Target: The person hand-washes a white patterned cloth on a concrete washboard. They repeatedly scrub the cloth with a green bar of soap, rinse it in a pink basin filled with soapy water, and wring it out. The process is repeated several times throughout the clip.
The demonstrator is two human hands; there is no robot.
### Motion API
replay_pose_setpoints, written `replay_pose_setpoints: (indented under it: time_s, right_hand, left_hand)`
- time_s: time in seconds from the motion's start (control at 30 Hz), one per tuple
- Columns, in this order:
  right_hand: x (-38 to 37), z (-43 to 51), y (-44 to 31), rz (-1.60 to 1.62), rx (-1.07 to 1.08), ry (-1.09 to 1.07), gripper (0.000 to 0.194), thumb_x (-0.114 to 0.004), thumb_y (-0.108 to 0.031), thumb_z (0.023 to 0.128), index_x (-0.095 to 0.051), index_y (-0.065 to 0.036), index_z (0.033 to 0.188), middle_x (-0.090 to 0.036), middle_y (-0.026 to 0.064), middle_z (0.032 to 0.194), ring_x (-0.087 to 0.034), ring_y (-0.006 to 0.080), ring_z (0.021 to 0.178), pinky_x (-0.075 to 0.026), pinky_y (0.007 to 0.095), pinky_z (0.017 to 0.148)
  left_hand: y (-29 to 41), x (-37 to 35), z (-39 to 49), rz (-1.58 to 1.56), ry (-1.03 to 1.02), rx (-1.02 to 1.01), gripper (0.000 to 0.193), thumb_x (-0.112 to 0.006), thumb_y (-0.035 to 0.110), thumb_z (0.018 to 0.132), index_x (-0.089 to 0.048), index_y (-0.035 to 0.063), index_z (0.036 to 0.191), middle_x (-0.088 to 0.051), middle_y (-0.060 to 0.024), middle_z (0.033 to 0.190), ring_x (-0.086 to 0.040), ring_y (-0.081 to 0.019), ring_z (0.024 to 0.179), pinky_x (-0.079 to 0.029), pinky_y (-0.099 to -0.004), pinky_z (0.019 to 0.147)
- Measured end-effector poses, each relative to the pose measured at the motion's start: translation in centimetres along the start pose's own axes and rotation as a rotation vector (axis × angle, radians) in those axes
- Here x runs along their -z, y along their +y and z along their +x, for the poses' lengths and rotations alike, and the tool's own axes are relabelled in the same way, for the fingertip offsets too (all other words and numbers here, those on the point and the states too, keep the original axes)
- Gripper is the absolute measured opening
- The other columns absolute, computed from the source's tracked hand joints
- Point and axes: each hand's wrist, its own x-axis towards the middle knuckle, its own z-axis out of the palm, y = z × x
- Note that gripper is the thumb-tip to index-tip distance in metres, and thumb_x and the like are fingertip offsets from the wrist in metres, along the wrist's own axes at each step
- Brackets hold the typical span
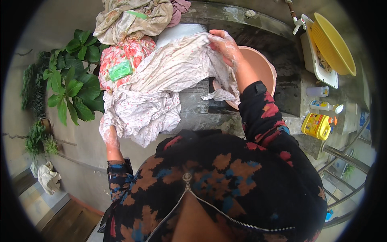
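Note:
A wet white cloth with small pink dots (175, 66) is spread over a concrete wash slab (195, 101). My left hand (108, 133), coated in suds, grips its bunched near-left end. At the far right end my right hand (225, 47) is on the cloth, soapy too, with fingers bent; whether they pinch it is hard to tell. Part of the cloth hangs into a pink plastic basin (263, 65) below my right forearm. A green soap bar (121, 71) rests on a red-flowered cloth (128, 54) left of the white one.
A beige stained cloth (136, 21) with a green strip on it lies at the back. Leafy plants (77, 84) border the left. On the right are a yellow basin (334, 45), a white tap (298, 24), a spray bottle (325, 106) and a yellow jug (317, 126).

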Motion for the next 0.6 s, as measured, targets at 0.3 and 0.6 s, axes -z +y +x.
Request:
replay_pose_setpoints:
  time_s: [0.3, 0.6]
  right_hand:
    - [-0.6, -3.7, 9.9, -1.004, 0.161, -0.063, 0.069, -0.073, -0.046, 0.087, -0.055, -0.007, 0.141, -0.056, 0.0281, 0.138, -0.053, 0.0435, 0.129, -0.043, 0.0439, 0.107]
    - [-0.6, -2.8, 7.6, -0.296, -0.088, 0.026, 0.042, -0.073, -0.019, 0.088, -0.063, -0.002, 0.125, -0.071, 0.0184, 0.113, -0.068, 0.0342, 0.107, -0.051, 0.0406, 0.094]
  left_hand:
    - [2.3, -2.3, -2.1, 0.452, 0.129, -0.277, 0.041, -0.054, 0.008, 0.093, -0.058, -0.0002, 0.132, -0.059, -0.0136, 0.128, -0.059, -0.0265, 0.114, -0.045, -0.0388, 0.104]
    - [7.6, -10.9, -2.0, 1.010, -0.342, -0.486, 0.040, -0.076, 0.031, 0.086, -0.069, -0.0004, 0.110, -0.066, -0.0222, 0.106, -0.065, -0.0413, 0.093, -0.051, -0.0451, 0.082]
